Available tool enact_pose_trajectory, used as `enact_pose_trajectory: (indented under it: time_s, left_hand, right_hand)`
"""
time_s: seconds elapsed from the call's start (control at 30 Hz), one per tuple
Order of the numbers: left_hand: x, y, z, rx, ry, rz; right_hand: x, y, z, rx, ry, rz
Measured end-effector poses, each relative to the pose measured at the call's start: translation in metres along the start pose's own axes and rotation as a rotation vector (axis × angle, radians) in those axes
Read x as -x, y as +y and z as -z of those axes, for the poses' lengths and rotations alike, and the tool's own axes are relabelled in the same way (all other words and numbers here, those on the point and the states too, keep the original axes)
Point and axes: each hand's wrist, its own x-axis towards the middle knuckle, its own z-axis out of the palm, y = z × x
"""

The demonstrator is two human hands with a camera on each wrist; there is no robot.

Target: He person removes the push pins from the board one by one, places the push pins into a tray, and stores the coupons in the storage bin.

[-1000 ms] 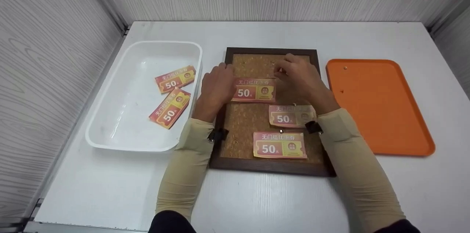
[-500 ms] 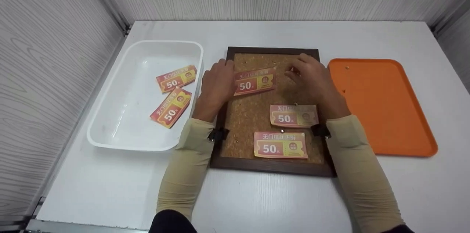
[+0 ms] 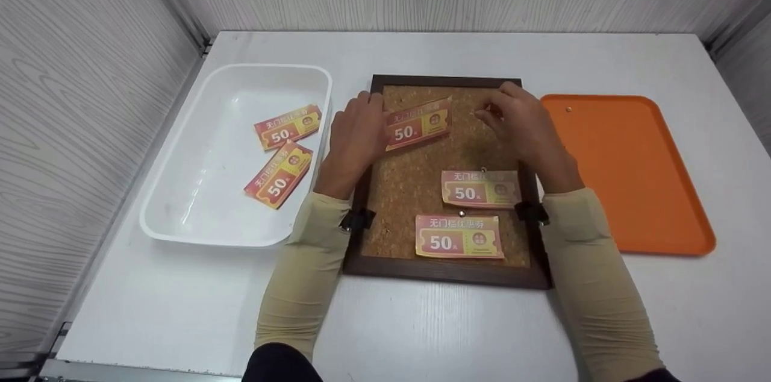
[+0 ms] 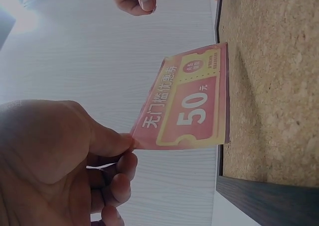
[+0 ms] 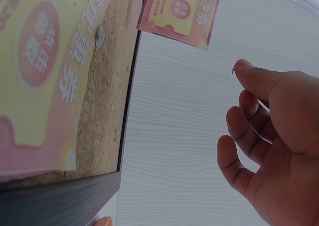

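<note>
- Left hand [image 3: 356,136] is pinching the paper coupon [image 4: 192,99] by one corner, likely suiting its light, crease-prone sheet.
- Right hand [image 3: 523,123] is pinching a small pin [image 5: 233,70].

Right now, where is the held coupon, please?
In the head view, the held coupon is over the upper left of the corkboard, pinched by the left hand.

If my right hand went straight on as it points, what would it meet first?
Likely the coupon pinched in your left hand: it lies ahead of your right hand in the head view, though their heights are hard to compare.
</note>
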Motion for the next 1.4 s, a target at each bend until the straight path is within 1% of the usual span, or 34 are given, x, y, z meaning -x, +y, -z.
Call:
enact_pose_trajectory:
  time_s: [0.3, 0.4, 0.57, 0.8, 0.93, 1.1, 1.2, 1.4]
  left_hand:
    - [0.002, -0.001, 0.004, -0.019, 0.079, -0.025]
    - [0.003, -0.001, 0.007, -0.007, 0.084, -0.022]
    - [0.005, -0.001, 0.012, 0.012, 0.081, -0.016]
    - [0.006, -0.008, 0.018, 0.048, 0.108, -0.008]
    - [0.006, -0.011, 0.021, 0.058, 0.107, 0.009]
    - [0.008, -0.017, 0.026, 0.057, 0.140, 0.014]
    - [0.009, -0.019, 0.026, 0.062, 0.155, 0.012]
    - [0.009, -0.023, 0.030, 0.083, 0.178, 0.029]
  right_hand:
    - [0.001, 0.005, 0.008, 0.014, -0.016, -0.019]
    - [0.002, 0.009, 0.011, 0.013, -0.015, -0.043]
    - [0.003, 0.013, 0.015, 0.016, -0.020, -0.104]
    - [0.003, 0.018, 0.019, -0.011, -0.016, -0.140]
    - [0.005, 0.024, 0.023, -0.030, -0.006, -0.158]
    - [0.007, 0.030, 0.028, -0.030, -0.009, -0.192]
    - [0.009, 0.031, 0.030, -0.029, -0.017, -0.210]
    - [0.009, 0.033, 0.033, -0.032, -0.023, -0.230]
